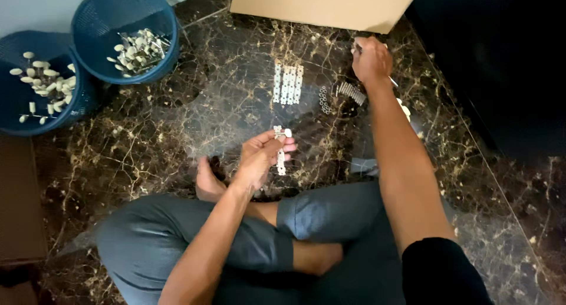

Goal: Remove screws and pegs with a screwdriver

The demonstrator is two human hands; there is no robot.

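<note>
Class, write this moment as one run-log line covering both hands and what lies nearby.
left hand: holds white perforated strip | right hand: grips thin tool beside screws | floor: more strips | baskets: white-capped parts

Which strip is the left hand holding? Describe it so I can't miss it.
Start at the dark marble floor, in front of the crossed legs. The left hand pinches one pale perforated strip, hanging upright. Unlike the strips lying flat further out, it is alone and lifted.

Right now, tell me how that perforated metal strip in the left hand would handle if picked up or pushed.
The metal strip hangs straight below the left hand without drooping, so it is probably stiff. It looks thin and narrow, so likely light. Flat like the strips on the floor, it should slide on the polished marble floor rather than roll.
</note>
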